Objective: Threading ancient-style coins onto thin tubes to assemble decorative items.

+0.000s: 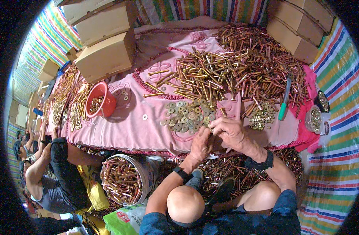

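Both hands meet over the near edge of the pink cloth, just beside a heap of flat metal washers (189,117). My right hand (231,133) is closed with bent fingers around a bolt (223,112), whose end sticks out above the knuckles. Pressed up against it, my left hand (201,143) is closed too, its fingertips pinching something small that they mostly hide. Beyond the washers spreads a large pile of long brassy bolts (210,74). To the right of my right hand lies a small heap of nuts (262,116).
A red bucket (101,101) with small parts stands on the left. Cardboard boxes (105,55) rise at the back corners. A green-handled tool (283,107) rests on the bolts. Below the edge is a white bucket of bolts (126,178). Other people (46,172) sit at far left.
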